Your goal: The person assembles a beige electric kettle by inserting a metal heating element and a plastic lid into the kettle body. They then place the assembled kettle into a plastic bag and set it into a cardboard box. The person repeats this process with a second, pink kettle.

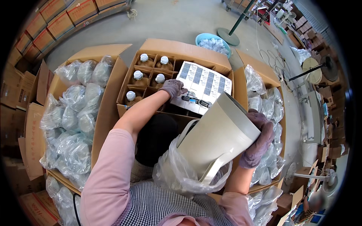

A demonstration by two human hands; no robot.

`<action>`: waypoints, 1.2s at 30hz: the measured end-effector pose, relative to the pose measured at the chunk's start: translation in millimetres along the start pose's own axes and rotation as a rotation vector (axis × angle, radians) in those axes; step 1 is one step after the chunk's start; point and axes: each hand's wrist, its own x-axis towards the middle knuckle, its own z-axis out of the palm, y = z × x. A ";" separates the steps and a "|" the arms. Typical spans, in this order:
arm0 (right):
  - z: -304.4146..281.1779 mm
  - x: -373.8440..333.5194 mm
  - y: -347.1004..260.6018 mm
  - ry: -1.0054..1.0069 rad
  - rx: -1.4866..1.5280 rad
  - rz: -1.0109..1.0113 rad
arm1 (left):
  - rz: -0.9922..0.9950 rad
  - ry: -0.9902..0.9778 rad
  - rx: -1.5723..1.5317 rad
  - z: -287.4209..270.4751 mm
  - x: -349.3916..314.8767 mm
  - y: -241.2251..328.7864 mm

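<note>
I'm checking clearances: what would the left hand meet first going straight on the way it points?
Probably the white sheet: the left hand points rightward and overlaps the sheet's left edge in the picture, though whether it touches is unclear.

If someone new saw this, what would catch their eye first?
Probably the big cream cylinder below centre, bagged in clear plastic at its lower end, with the gloved right hand against its upper side. Then, white-capped brown bottles stand in the divided carton at upper centre, and a turquoise tub sits behind it.
</note>
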 end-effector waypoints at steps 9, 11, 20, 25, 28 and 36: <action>23.3 17.9 9.5 0.012 0.084 -0.049 | -0.214 0.028 0.333 1.2 31.3 15.6; 24.2 15.8 7.7 0.023 0.065 -0.024 | -0.145 -0.007 0.289 5.8 25.7 13.4; 15.9 18.5 18.4 -0.098 0.139 -0.106 | -0.048 -0.039 -0.217 -0.8 -12.0 -33.0; 12.1 46.7 52.4 -0.157 0.929 0.211 | 0.050 0.004 -0.317 9.9 -10.3 -44.2; 46.9 65.5 96.6 -0.118 0.223 0.170 | 0.077 0.055 -0.267 19.3 -10.3 -41.0; 145.8 -14.1 206.2 -0.969 -0.512 0.105 | 0.192 0.306 -0.331 45.6 -16.7 -41.2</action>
